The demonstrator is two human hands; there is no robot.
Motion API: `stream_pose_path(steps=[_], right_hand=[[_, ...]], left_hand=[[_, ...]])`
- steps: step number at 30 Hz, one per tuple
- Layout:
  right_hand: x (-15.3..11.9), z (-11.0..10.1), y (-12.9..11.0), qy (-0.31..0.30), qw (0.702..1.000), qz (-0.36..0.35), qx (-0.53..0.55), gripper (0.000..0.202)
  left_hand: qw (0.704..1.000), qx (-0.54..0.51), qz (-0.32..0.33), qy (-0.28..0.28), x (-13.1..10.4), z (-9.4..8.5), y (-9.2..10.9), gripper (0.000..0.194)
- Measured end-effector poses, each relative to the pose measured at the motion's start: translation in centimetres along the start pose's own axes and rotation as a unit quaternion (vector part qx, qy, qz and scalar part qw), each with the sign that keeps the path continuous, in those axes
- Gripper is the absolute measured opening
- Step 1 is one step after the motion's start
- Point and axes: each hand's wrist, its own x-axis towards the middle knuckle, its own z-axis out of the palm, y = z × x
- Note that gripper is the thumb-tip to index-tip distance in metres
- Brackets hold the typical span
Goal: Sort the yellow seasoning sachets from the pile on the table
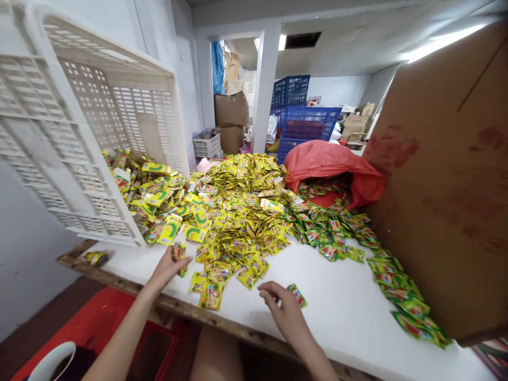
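At the table's near left, my left hand [170, 266] is closed around a small upright box [181, 258] with red, green and yellow print. My right hand [283, 306] hovers over the white table [337, 312], fingers loosely curled, a gap between thumb and forefinger and nothing visible in them. Just beyond its knuckles lies a green sachet [297, 296], partly hidden by the hand. Between and beyond both hands spreads a heap of yellow sachets [238, 225]. Flat-looking yellow boxes [170, 228] spill out of a tipped white crate [115, 206] on the left.
Green sachets [331, 227] trail from a red sack [329, 161] along a tall cardboard sheet [448, 201] at right. A small yellow jar [96, 258] lies by the left edge. Below are a red stool [91, 328] and a white cup [51, 362]. Blue crates [309, 124] stand behind.
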Motion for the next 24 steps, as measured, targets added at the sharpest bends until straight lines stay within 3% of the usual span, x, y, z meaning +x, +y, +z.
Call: stream_pose_path(steps=[3,5,11,17,19,24], right_hand=[[0.6,2.7,-0.9,-0.021,0.999,-0.012,0.029,0.023],[-0.1,3.2,-0.6,-0.026,0.999,-0.005,0.044,0.021],[-2.2,2.3,1.3,-0.006,0.998,0.039,0.049,0.021],[-2.6,2.3,1.5,0.019,0.998,0.044,0.037,0.022],[-2.5,2.4,1.6,0.035,0.998,0.052,0.026,0.021],[-1.9,1.9,2.5,0.072,0.996,0.047,0.025,0.022]], left_hand=[[0.994,-0.057,-0.015,-0.095,0.3,1.7,0.1,0.045],[0.990,-0.065,-0.032,-0.124,0.9,2.6,0.2,0.046],[0.979,-0.073,-0.039,-0.187,2.7,4.2,1.4,0.051],[0.971,-0.064,-0.006,-0.230,1.9,4.6,2.2,0.051],[0.972,-0.047,0.004,-0.231,1.1,4.8,2.2,0.051],[0.985,-0.046,0.021,-0.168,-1.4,5.0,3.1,0.060]])
